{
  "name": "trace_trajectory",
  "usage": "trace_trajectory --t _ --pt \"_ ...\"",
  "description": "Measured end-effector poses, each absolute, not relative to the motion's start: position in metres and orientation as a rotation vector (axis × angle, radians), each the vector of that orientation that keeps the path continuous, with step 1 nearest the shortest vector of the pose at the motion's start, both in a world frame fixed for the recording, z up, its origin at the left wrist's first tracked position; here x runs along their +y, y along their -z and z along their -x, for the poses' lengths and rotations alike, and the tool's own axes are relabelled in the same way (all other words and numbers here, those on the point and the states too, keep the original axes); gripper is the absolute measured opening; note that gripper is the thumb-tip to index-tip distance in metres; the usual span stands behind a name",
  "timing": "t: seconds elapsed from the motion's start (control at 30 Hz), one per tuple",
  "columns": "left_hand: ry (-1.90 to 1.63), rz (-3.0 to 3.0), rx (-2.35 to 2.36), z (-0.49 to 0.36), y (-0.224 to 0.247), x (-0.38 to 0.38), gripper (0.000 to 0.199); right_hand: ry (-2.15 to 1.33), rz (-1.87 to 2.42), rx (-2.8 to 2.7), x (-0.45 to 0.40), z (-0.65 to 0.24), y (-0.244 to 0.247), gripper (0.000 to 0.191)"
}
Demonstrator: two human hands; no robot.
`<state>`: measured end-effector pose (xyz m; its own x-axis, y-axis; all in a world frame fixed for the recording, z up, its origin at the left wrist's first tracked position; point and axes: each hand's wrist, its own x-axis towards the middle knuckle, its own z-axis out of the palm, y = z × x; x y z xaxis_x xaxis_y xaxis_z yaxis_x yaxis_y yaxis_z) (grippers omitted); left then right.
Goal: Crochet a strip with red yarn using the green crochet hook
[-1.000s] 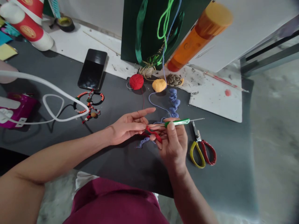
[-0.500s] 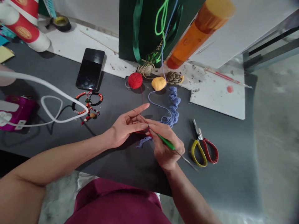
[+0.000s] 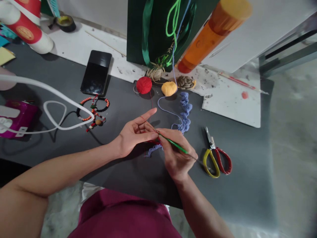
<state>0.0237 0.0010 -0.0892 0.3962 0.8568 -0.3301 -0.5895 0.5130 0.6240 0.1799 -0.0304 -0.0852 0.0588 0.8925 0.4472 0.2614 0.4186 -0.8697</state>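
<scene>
My right hand (image 3: 178,152) is closed round the green handle of a crochet hook (image 3: 176,144), its metal end sticking out past the palm. My left hand (image 3: 135,135) pinches the crocheted piece (image 3: 155,148), red along the top and blue-purple below, between thumb and fingers; much of it is hidden. Red yarn runs over the raised left index finger from the red yarn ball (image 3: 144,85). Both hands meet at the hook's tip. Behind them lies a curly blue-purple crocheted strip (image 3: 185,112), and beside it a small yellow yarn ball (image 3: 169,88).
Scissors (image 3: 215,155) with yellow and red handles lie right of my right hand. A phone (image 3: 96,72), beaded bracelets (image 3: 94,110) and a white cable (image 3: 49,86) are on the left. Behind stand a dark green bag (image 3: 136,33) and an orange bottle (image 3: 205,41).
The crochet hook has turned slightly in my right hand, and its rear end has swung up toward the scissors. The left hand keeps its pinch, almost still.
</scene>
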Motion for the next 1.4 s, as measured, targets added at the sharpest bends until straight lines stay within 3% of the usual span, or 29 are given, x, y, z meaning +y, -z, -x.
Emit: trace_trajectory --t 0.13,0.43,0.7,1.07,1.4 --pt "-0.889 -0.386 0.651 -0.023 0.089 0.002 0.076 -0.639 1.081 -1.474 -0.033 -0.179 0.087 0.035" --pt "-0.821 -0.3 0.581 -0.021 0.088 0.005 0.063 -0.905 1.21 -1.137 -0.036 -0.176 0.088 0.006" --pt "-0.816 -0.314 0.593 -0.02 0.094 0.007 0.059 -0.827 1.256 -1.159 -0.037 -0.178 0.084 0.006" --pt "-0.705 -0.376 0.527 -0.015 0.094 0.011 0.044 -1.202 1.172 -1.007 -0.026 -0.186 0.08 0.016" --pt "-0.921 -0.612 0.697 -0.021 0.083 0.003 0.05 -1.214 1.163 -1.02 -0.03 -0.178 0.087 0.023"
